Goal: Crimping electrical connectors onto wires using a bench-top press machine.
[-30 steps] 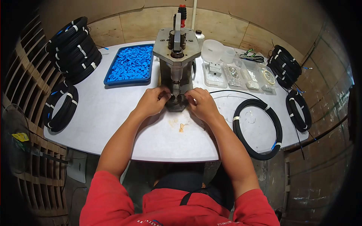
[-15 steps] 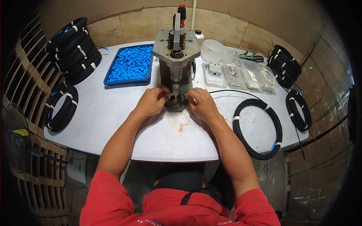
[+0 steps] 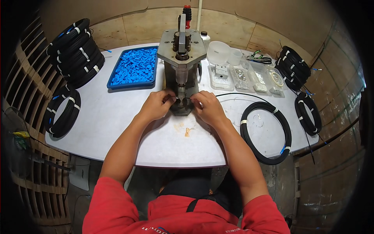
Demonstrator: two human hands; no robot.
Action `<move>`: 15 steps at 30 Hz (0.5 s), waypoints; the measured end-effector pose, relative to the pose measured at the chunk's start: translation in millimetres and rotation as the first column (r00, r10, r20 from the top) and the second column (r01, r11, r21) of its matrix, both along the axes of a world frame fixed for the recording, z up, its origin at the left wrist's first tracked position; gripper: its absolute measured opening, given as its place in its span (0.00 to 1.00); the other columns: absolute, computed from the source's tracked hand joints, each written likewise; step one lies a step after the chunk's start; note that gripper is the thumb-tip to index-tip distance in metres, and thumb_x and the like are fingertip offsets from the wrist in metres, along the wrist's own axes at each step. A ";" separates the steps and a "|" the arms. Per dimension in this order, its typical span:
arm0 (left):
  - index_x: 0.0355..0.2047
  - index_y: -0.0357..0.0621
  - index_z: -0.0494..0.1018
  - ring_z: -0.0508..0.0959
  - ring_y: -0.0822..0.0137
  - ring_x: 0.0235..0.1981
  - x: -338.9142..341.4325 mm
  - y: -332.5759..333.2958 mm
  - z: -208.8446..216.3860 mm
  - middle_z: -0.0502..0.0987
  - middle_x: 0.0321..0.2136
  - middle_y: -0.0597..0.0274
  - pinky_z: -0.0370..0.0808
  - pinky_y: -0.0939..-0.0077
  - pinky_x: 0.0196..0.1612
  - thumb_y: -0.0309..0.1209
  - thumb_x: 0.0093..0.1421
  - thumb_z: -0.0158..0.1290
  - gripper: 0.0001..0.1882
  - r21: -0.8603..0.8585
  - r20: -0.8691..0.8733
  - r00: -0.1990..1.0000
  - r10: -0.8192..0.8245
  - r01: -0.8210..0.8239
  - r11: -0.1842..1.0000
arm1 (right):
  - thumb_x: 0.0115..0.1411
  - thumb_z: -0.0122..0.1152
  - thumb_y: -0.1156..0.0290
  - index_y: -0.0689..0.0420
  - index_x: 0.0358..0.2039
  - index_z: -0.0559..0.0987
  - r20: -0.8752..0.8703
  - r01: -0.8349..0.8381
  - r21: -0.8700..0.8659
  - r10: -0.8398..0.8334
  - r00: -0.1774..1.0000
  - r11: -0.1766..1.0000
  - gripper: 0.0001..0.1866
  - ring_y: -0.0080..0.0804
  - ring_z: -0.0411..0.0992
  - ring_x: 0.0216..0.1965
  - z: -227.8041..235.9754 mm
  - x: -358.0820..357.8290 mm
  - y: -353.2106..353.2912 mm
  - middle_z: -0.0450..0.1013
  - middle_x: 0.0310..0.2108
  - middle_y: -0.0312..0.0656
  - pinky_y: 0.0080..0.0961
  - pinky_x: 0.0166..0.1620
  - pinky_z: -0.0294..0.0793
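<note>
A grey metal bench press point(image 3: 182, 58) stands at the middle of the table, its vertical ram lowered toward a small die near the front of the base. On the left side of the die, my left hand point(image 3: 157, 104) is closed in a pinch; what lies between its fingertips is hidden. Opposite it, my right hand point(image 3: 208, 106) pinches a thin black cable point(image 3: 241, 93) close to the die. That cable curves off to the right into a black coil point(image 3: 288, 130) tied with white tape, with a blue tip on its lower right. The cable's end at the die is too small to make out.
A dark blue tray point(image 3: 130, 85) full of small blue parts sits left of the press. Stacked black coils point(image 3: 80, 58) stand at the far left, others point(image 3: 292, 68) at the right. Clear boxes of small parts point(image 3: 240, 80) and a white tub point(image 3: 218, 52) are behind my right hand.
</note>
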State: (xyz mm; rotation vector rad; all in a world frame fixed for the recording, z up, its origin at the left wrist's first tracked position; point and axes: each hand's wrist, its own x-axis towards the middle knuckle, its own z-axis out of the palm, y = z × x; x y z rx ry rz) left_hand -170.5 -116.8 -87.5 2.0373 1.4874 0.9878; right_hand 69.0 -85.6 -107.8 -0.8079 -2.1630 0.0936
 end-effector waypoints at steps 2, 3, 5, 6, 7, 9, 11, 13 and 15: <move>0.40 0.36 0.79 0.81 0.61 0.29 0.8 0.4 -0.9 0.82 0.29 0.51 0.77 0.68 0.39 0.30 0.63 0.56 0.10 0.007 0.012 1.000 0.001 -0.002 1.000 | 0.52 0.65 0.79 0.55 0.36 0.80 0.002 0.003 0.005 -0.003 1.000 1.000 0.10 0.45 0.75 0.36 -0.8 0.7 0.7 0.77 0.32 0.41 0.36 0.42 0.73; 0.40 0.36 0.79 0.81 0.61 0.29 0.9 0.6 -1.2 0.82 0.29 0.51 0.77 0.68 0.39 0.30 0.63 0.56 0.10 0.008 0.013 1.000 0.001 -0.001 1.000 | 0.52 0.65 0.79 0.55 0.36 0.80 0.003 0.006 0.009 -0.006 1.000 1.000 0.10 0.45 0.75 0.36 -1.2 1.1 1.1 0.77 0.32 0.41 0.36 0.43 0.73; 0.39 0.36 0.79 0.81 0.61 0.29 0.5 0.4 -0.9 0.82 0.29 0.51 0.77 0.68 0.39 0.30 0.63 0.56 0.10 0.012 -0.001 1.000 0.008 -0.008 1.000 | 0.52 0.66 0.79 0.55 0.36 0.80 0.002 0.006 0.006 -0.006 1.000 1.000 0.10 0.45 0.75 0.36 -0.4 0.5 0.3 0.77 0.32 0.41 0.36 0.43 0.73; 0.39 0.36 0.79 0.81 0.61 0.29 0.2 0.2 -0.8 0.82 0.29 0.51 0.77 0.68 0.39 0.30 0.63 0.56 0.10 0.012 -0.001 1.000 0.009 -0.008 1.000 | 0.53 0.66 0.79 0.55 0.37 0.80 0.001 0.006 0.002 -0.006 1.000 1.000 0.10 0.45 0.75 0.36 0.0 0.1 -0.1 0.77 0.32 0.42 0.36 0.43 0.73; 0.40 0.36 0.79 0.81 0.62 0.29 0.1 0.0 -0.7 0.82 0.29 0.51 0.77 0.68 0.39 0.30 0.63 0.56 0.09 0.003 0.005 1.000 0.006 -0.006 1.000 | 0.53 0.66 0.79 0.55 0.37 0.80 0.002 0.006 0.003 -0.006 1.000 1.000 0.10 0.45 0.75 0.36 -0.2 0.0 -0.1 0.77 0.32 0.42 0.36 0.43 0.73; 0.40 0.36 0.79 0.81 0.62 0.29 -0.3 0.2 -1.1 0.82 0.29 0.51 0.77 0.68 0.39 0.29 0.63 0.56 0.09 -0.005 0.012 1.000 0.004 -0.004 1.000 | 0.53 0.66 0.79 0.55 0.37 0.80 0.002 0.013 0.001 -0.013 1.000 1.000 0.10 0.45 0.75 0.36 -0.7 -0.2 0.0 0.77 0.32 0.42 0.36 0.42 0.73; 0.40 0.36 0.79 0.81 0.62 0.29 0.0 0.7 -1.3 0.82 0.29 0.51 0.77 0.68 0.39 0.29 0.63 0.56 0.09 0.005 0.016 1.000 -0.003 0.003 1.000 | 0.53 0.66 0.79 0.55 0.37 0.80 0.003 0.010 -0.002 -0.010 1.000 1.000 0.10 0.45 0.75 0.36 -1.1 0.2 0.9 0.77 0.32 0.41 0.37 0.42 0.73; 0.40 0.36 0.79 0.81 0.62 0.29 0.3 0.8 -1.3 0.82 0.28 0.51 0.77 0.68 0.39 0.29 0.63 0.56 0.09 0.004 0.016 1.000 0.000 0.000 1.000 | 0.53 0.65 0.79 0.55 0.37 0.80 0.003 0.005 -0.005 -0.005 1.000 1.000 0.10 0.45 0.75 0.36 -0.8 0.1 1.1 0.77 0.32 0.41 0.37 0.42 0.73; 0.40 0.36 0.79 0.81 0.62 0.29 -0.1 0.5 -1.3 0.82 0.28 0.51 0.77 0.68 0.39 0.29 0.63 0.56 0.09 0.002 0.015 1.000 0.005 -0.005 1.000 | 0.54 0.65 0.79 0.55 0.36 0.80 0.001 0.002 0.005 -0.002 1.000 1.000 0.09 0.45 0.75 0.36 0.3 -0.3 0.3 0.77 0.32 0.41 0.37 0.42 0.73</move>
